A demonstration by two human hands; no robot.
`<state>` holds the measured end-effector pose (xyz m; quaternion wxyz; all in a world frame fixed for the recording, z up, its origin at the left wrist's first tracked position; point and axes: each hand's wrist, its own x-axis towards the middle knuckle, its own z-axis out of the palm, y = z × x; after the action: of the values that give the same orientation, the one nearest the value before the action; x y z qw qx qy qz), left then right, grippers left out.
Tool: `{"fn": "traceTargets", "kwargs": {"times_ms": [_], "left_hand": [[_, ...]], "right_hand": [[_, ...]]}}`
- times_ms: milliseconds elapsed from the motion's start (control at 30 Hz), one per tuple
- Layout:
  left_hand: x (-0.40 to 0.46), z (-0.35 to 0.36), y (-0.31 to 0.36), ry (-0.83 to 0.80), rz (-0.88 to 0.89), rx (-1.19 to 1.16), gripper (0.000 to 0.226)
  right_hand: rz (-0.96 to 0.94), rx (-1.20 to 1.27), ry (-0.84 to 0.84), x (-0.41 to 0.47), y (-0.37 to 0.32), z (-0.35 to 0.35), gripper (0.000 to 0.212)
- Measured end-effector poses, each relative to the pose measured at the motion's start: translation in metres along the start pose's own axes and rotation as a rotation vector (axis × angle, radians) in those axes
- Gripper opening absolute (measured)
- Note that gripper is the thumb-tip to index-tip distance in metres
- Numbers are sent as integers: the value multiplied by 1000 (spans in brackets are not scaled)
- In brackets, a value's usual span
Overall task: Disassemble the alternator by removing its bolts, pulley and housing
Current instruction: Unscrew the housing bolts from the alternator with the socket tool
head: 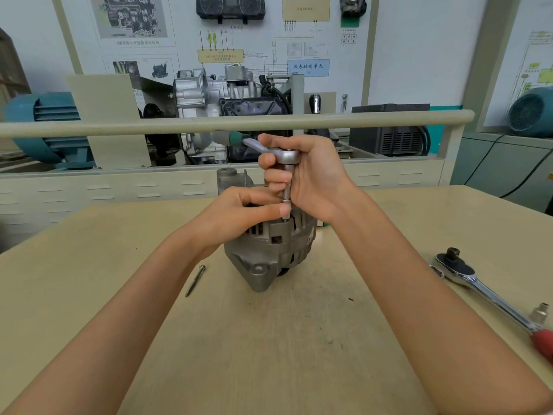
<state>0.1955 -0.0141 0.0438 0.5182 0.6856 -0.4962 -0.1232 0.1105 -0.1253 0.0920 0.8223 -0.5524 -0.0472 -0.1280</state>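
Note:
A grey alternator (263,250) stands upright in the middle of the beige table (119,265). My right hand (311,175) grips the head of a small ratchet (287,155) with a green handle; its extension (286,193) runs straight down to the alternator's top. My left hand (239,211) rests on top of the alternator, and its thumb and fingers pinch the socket end of the extension. A long bolt (195,280) lies loose on the table left of the alternator. Another threaded stud (245,178) sticks up at the alternator's back.
A larger ratchet (478,289) with a red handle lies at the table's right edge, a loose socket (538,314) beside it. A rail (209,122) and an engine display stand behind the table.

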Motion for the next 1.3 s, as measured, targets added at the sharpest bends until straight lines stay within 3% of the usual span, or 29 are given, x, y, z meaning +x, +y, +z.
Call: {"fn": "traceTargets", "kwargs": {"times_ms": [100,200,267,333,400,500,700,767,833,933,1067,1200,1300], "left_hand": [[0,1,-3,20,28,-23,15],[0,5,-2,64,90,-9,14],[1,6,-6,88,109,23,48],[0,6,-6,86,91,51,61],[1,7,-5,73,94,47,52],[1,5,-3,52,82,19,11],[1,2,-4,53,23,10,14],[1,3,-6,61,23,-3,12],[2,4,-7,91,31,-17,11],[2,6,-7,143,64,1,10],[4,6,-8,171,99,99,39],[5,9,-9,185,96,99,30],[5,8,-10,176,68,76,14]], "right_hand": [[-29,-49,90,1,2,6,22],[-188,-137,424,4,15,23,22],[-328,-242,586,3,23,32,18],[-405,-238,656,3,27,35,14],[-380,-173,661,3,24,32,12],[-246,-46,569,3,15,24,14],[-43,-9,110,0,4,6,20],[-46,-48,56,-1,4,7,24],[-75,-66,130,0,7,13,25],[-205,-67,403,1,14,24,25],[-313,-128,617,3,22,33,24],[-319,-118,640,4,22,29,22],[-219,-75,498,2,16,24,19]]}}
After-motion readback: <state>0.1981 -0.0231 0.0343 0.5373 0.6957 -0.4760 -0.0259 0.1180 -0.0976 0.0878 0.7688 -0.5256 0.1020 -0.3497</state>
